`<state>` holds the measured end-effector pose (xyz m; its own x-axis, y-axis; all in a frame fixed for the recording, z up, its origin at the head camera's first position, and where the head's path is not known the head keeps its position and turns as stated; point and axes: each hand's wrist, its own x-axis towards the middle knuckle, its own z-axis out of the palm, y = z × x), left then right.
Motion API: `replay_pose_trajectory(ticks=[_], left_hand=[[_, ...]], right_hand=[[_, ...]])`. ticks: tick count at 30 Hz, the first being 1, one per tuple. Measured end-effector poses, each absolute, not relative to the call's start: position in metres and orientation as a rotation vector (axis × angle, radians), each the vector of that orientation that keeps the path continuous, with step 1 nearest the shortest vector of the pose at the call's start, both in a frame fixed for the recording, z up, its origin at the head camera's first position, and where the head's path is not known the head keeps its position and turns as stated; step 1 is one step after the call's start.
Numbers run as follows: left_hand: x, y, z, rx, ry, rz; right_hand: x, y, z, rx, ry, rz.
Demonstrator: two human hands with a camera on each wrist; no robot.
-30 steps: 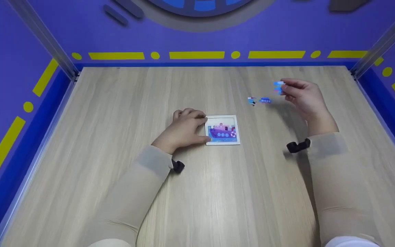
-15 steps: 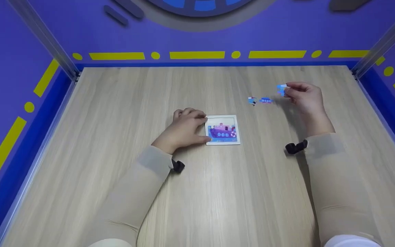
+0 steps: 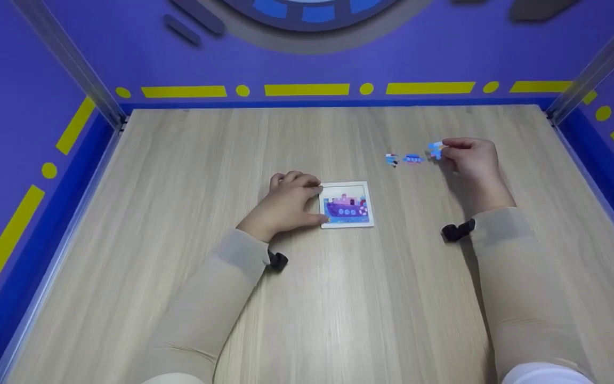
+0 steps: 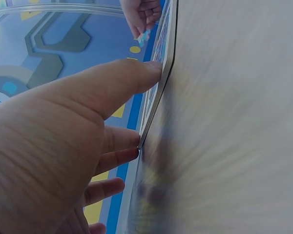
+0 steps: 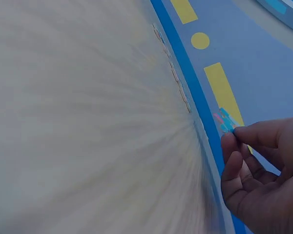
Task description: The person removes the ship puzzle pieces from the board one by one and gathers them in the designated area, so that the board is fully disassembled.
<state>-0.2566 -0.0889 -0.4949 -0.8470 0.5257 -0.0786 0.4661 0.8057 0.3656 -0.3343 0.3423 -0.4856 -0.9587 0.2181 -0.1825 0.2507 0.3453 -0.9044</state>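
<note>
My right hand (image 3: 472, 160) pinches a small blue jigsaw piece (image 3: 436, 150) between thumb and fingertips, held above the table at the back right. In the right wrist view the same piece (image 5: 225, 121) sticks out edge-on from the fingertips. My left hand (image 3: 285, 205) lies at the left edge of a white-framed puzzle board (image 3: 346, 205) with a purple ship picture, its thumb and forefinger touching the frame near the left corners. The left wrist view shows the thumb (image 4: 146, 75) extended onto the frame, the other fingers loosely spread.
Two more jigsaw pieces lie beyond the board: a multicoloured one (image 3: 392, 159) and a blue one with a boat shape (image 3: 412, 159). The wooden table (image 3: 205, 160) is bounded at the back by a blue panel (image 3: 307, 69) with yellow marks and by side panels.
My right hand has come lower and slightly nearer with the jigsaw piece, whose tilt has changed. The left hand and the board keep their place.
</note>
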Motion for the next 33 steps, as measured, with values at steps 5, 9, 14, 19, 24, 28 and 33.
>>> replay_pose_trajectory(ticks=[5,9,14,19,24,28,33], left_hand=[[-0.2556,-0.0891,-0.4937,0.785,2.821,0.511],[-0.2556,-0.089,-0.4936,0.785,2.82,0.507],[-0.2561,-0.0886,-0.4945,0.778,2.822,0.496],[-0.2566,-0.0881,-0.4952,0.769,2.821,0.485],[-0.2569,-0.0882,-0.4947,0.767,2.817,0.486],[-0.2569,-0.0885,-0.4944,0.773,2.82,0.486],[-0.2567,-0.0888,-0.4957,0.78,2.826,0.482]], right_hand=[[-0.3359,0.3455,-0.4875,0.419,2.611,-1.607],[-0.337,0.3474,-0.4884,0.419,2.662,-1.515],[-0.3379,0.3473,-0.4906,0.417,2.724,-1.442],[-0.3386,0.3485,-0.4907,0.413,2.749,-1.392],[-0.3387,0.3482,-0.4896,0.422,2.768,-1.361],[-0.3377,0.347,-0.4881,0.422,2.777,-1.379],[-0.3357,0.3433,-0.4862,0.397,2.785,-1.431]])
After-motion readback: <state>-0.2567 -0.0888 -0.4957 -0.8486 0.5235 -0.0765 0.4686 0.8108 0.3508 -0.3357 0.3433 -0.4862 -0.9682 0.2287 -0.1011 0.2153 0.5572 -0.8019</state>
